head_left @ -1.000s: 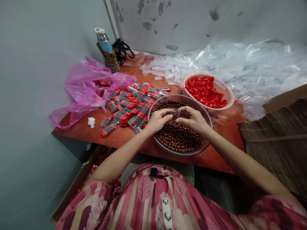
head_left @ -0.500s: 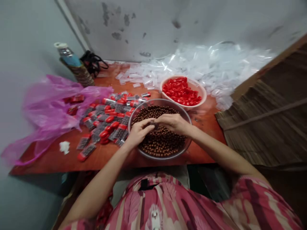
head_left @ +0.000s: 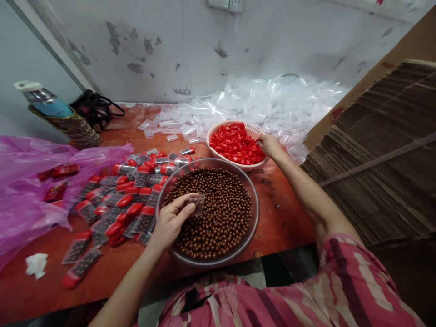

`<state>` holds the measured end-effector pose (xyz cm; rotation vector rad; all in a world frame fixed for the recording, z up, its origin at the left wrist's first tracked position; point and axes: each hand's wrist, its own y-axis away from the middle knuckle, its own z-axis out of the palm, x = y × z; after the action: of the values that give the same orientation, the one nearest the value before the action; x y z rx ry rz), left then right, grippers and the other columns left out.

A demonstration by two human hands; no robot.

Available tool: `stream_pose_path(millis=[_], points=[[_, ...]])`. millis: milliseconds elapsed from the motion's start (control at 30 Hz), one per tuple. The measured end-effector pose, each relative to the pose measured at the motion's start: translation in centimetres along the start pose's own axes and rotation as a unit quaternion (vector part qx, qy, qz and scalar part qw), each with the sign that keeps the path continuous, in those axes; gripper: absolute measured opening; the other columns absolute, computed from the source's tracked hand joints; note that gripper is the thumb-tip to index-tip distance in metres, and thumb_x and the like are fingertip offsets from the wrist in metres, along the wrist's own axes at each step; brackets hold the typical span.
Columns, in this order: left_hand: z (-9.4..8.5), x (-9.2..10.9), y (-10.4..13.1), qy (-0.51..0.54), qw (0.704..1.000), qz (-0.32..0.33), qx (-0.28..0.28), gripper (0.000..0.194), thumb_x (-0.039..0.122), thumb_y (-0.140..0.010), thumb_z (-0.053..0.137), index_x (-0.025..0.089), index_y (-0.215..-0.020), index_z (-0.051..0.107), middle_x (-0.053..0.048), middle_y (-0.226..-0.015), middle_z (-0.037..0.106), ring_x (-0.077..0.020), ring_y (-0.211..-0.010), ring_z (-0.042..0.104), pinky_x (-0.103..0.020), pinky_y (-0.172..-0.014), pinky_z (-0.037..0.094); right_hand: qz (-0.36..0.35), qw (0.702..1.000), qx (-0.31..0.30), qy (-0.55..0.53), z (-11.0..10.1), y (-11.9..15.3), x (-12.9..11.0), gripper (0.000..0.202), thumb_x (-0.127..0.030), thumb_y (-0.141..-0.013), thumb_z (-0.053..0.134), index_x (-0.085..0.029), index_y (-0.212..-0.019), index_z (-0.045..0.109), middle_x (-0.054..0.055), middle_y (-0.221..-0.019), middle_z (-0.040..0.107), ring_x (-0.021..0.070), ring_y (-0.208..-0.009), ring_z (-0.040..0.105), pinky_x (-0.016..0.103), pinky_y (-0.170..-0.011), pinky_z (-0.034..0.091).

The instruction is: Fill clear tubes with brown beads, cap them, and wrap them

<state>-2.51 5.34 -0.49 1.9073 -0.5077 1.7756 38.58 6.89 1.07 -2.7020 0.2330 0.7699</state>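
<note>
My left hand (head_left: pixel 170 221) pinches a small clear plastic case (head_left: pixel 198 204) with dark contents, over a wide bowl (head_left: pixel 256 222). Glossy brown balls (head_left: pixel 218 222) fill much of that bowl. Farther back, my right hand (head_left: pixel 271 146) reaches over the right rim of a pale pink bowl (head_left: pixel 238 166). Its fingertips are closed together at the red plastic caps (head_left: pixel 231 143) inside, and I cannot make out what is between them. Left of the wide bowl lies a heap of filled, red-capped cases (head_left: pixel 114 200).
Clear empty cases (head_left: pixel 252 100) are piled along the wall. A purple plastic bag (head_left: pixel 20 181), a blue bottle in a woven sleeve (head_left: pixel 56 109), black cords (head_left: pixel 97 109) and a crumpled white tissue (head_left: pixel 36 265) are on the left. Stacked cardboard (head_left: pixel 378 168) borders the right side.
My right hand has left the clear case and moved away to the red caps. My left hand still holds the case over the balls. The camera view has shifted toward the right.
</note>
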Motion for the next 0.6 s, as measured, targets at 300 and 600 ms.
stream_pose_path(millis=[300, 600], points=[[-0.1, 0.1, 0.1, -0.011, 1.000, -0.006, 0.012, 0.038, 0.041, -0.078, 0.063, 0.018, -0.107, 0.067, -0.007, -0.112, 0.068, -0.0242, -0.103, 0.064, -0.037, -0.092, 0.052, 0.172, 0.984, 0.051, 0.001, 2.4, -3.8, 2.9, 0.042, -0.018, -0.076, 0.065, -0.018, -0.045, 0.037, 0.001, -0.049, 0.049, 0.0178, -0.081, 0.060, 0.035, -0.082, 0.043], [0.3, 0.1, 0.3, -0.035, 0.998, 0.052, 0.004, 0.035, 0.039, -0.080, 0.059, 0.017, -0.107, 0.068, -0.007, -0.110, 0.070, -0.0232, -0.100, 0.065, -0.037, -0.092, 0.052, 0.144, 0.969, 0.032, -0.196, 0.1, 2.2, -4.5, 0.025, -0.030, -0.062, 0.074, -0.018, -0.070, 0.054, -0.004, -0.061, 0.056, 0.0091, -0.050, 0.050, 0.024, -0.049, 0.043]])
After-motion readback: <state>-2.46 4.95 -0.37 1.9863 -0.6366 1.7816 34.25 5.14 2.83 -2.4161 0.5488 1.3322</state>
